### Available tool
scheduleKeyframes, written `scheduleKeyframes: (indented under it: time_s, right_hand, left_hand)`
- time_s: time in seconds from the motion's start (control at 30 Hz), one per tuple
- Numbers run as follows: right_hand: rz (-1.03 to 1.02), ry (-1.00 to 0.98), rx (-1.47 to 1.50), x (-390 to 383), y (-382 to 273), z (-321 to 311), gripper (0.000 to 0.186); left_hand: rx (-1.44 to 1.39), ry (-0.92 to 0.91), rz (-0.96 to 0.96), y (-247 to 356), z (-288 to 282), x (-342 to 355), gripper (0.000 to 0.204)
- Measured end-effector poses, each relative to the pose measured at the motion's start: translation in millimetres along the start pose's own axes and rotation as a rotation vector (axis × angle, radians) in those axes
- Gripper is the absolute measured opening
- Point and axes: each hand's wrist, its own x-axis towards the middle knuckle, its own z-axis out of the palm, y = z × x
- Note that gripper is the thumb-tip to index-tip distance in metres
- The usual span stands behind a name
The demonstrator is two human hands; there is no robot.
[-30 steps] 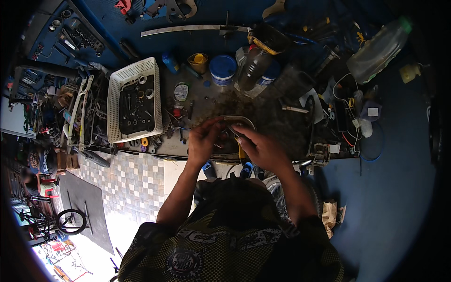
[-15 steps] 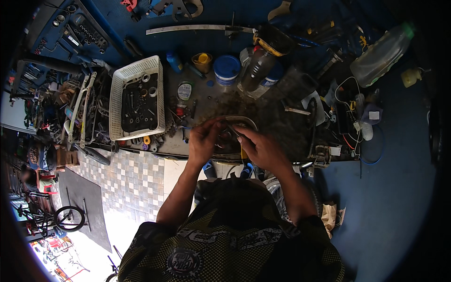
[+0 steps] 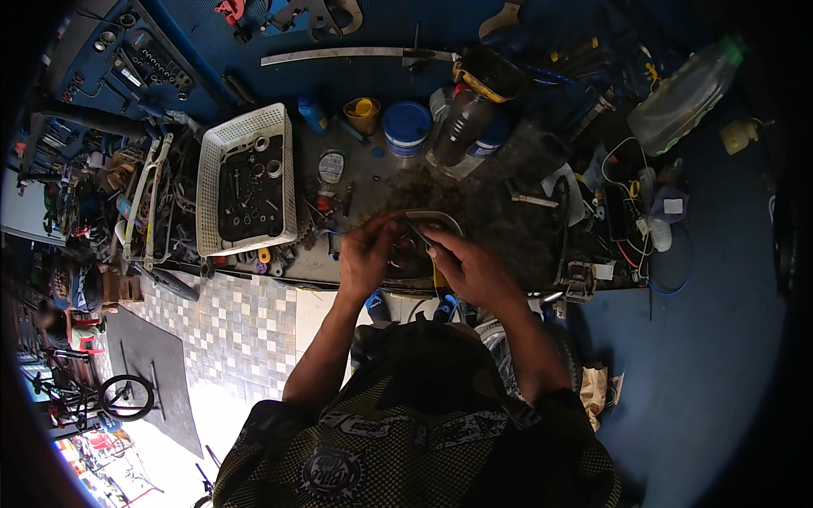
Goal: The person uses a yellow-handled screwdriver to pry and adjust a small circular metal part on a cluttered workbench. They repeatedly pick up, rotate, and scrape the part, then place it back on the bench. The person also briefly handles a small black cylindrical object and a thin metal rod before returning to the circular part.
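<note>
Both my hands are raised at the front edge of the bench over a round container (image 3: 445,218) with a pale rim and dark inside. My left hand (image 3: 368,252) has thumb and fingers pinched on a small dark thin part (image 3: 414,227), whose kind I cannot make out. My right hand (image 3: 467,267) grips the same part from the other side, index finger and thumb closed on it. Reddish shapes inside the container are partly hidden behind my fingers. A yellow strip (image 3: 439,273) shows at the container's front, beside my right hand.
A white basket (image 3: 208,182) of small metal parts stands left. Tubs (image 3: 405,123), bottles (image 3: 682,97) and tools crowd the back; cables (image 3: 644,199) lie right. A bicycle wheel (image 3: 500,356) is below the bench. A person in red seating (image 3: 59,326) is at the far left.
The view has shifted very slightly. My hands stay in nearly the same pose on the small part, with no clear movement of the objects around them.
</note>
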Motion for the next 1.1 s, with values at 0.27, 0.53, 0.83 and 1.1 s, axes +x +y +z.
scheduleKeyframes:
  time_s: [0.27, 0.53, 0.83, 1.1]
  right_hand:
    - [0.036, -0.007, 0.006, -2.7, 4.6, -2.0, 0.039]
    - [0.080, 0.095, 0.048, -6.7, 12.6, -4.4, 0.035]
    - [-0.054, 0.142, 0.107, -6.7, 8.7, 10.5, 0.036]
    - [0.004, 0.061, 0.123, -3.1, 3.5, 12.5, 0.032]
  left_hand:
    - [-0.047, -0.014, -0.024, -1.5, -1.2, -1.3, 0.029]
    - [-0.231, -0.008, -0.124, -1.1, -5.2, -3.1, 0.032]
    - [-0.218, -0.005, -0.117, 3.9, -0.4, -6.7, 0.036]
    - [-0.127, -0.020, -0.049, 8.1, -0.4, -11.1, 0.036]
